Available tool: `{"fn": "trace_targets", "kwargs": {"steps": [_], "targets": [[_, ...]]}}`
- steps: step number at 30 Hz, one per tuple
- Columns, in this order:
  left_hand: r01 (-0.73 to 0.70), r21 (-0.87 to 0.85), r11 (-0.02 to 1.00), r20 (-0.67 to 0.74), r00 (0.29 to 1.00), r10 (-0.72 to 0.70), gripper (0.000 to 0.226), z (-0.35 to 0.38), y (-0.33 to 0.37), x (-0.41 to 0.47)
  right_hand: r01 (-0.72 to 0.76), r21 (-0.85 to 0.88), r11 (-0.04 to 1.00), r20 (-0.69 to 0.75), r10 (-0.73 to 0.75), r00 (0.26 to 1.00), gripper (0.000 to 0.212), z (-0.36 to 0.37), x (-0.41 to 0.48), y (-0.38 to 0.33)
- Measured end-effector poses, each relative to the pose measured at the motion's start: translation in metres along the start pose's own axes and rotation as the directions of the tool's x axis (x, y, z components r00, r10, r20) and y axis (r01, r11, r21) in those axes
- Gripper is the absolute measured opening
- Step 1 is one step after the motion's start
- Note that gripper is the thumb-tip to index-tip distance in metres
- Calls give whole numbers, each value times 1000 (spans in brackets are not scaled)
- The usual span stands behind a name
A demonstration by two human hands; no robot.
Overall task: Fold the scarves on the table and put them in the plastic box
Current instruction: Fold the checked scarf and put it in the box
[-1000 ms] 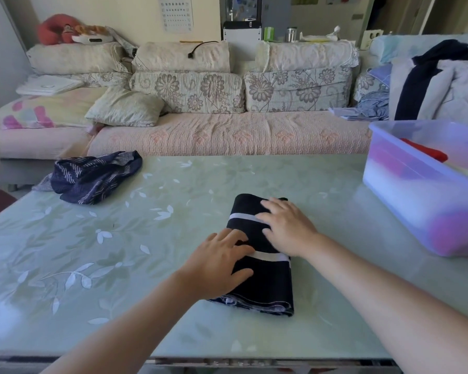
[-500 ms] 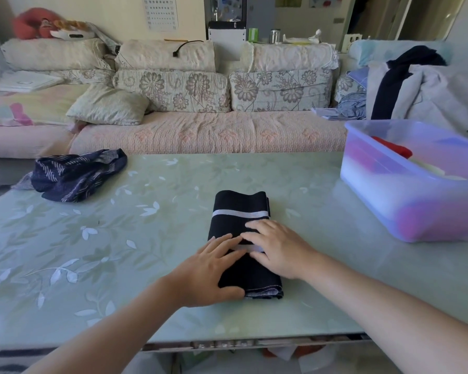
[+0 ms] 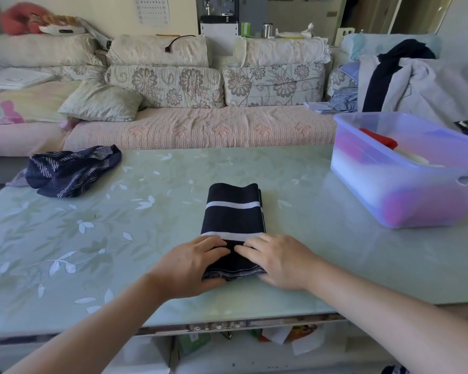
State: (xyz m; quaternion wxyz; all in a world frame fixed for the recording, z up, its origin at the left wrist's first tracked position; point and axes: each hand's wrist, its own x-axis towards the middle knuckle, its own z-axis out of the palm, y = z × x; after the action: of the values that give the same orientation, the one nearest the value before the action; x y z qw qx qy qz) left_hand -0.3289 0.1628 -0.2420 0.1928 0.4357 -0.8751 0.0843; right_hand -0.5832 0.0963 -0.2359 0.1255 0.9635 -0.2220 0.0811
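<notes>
Low in the middle of the frame: dark striped scarf (image 3: 234,217) flat on the table (image 3: 119,238), folded down to a narrow block, two white bands across it. Left hand (image 3: 189,263) on the near end, fingers laid over the top layer, thumb hooked in at the hem. A pinch, by the look of it, ready for lifting that end. Right hand (image 3: 278,261) mirrored just beside it, fingertips almost touching the left's, thumb low along the hem; clamp or plain press, impossible to tell from here.

Sensible placement either way: both hands on the loose hemmed end, layers pinned together, far fold left free as a hinge. Probably one more fold, away from the body, halving the block to fit the box.

Plastic box (image 3: 389,190) at the right edge of the frame, well apart from the scarf, open-topped, red cloth (image 3: 381,140) and something pale already inside. Parked there, presumably, for a short carry to the right.

Upper left of the tabletop: blue patterned scarf (image 3: 70,171), crumpled, not yet folded, likely next in line. Worth watching: layers sliding on the lift, edges drifting out of line.
</notes>
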Motion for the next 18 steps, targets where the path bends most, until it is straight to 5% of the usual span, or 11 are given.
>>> {"fn": "trace_targets", "kwargs": {"steps": [2,6,10,14,18], "targets": [[26,-49,998,76,997,-23,72,-4,-1,-2,-73,29,997,11,73,997,50,4,2,-1],[87,-128,988,151,986,-68,97,-15,-1,-2,-338,465,818,-36,399,916,31,-15,8,8],[218,-248,944,18,975,-221,65,-12,6,10,-427,666,612,45,538,842,9,-31,9,23],[566,-436,700,29,786,-618,19,-12,15,36,-544,695,471,144,650,747,24,-30,19,28],[688,-615,386,103,555,-825,19,-9,1,61,-705,630,326,257,769,585,31,-19,38,41]]}}
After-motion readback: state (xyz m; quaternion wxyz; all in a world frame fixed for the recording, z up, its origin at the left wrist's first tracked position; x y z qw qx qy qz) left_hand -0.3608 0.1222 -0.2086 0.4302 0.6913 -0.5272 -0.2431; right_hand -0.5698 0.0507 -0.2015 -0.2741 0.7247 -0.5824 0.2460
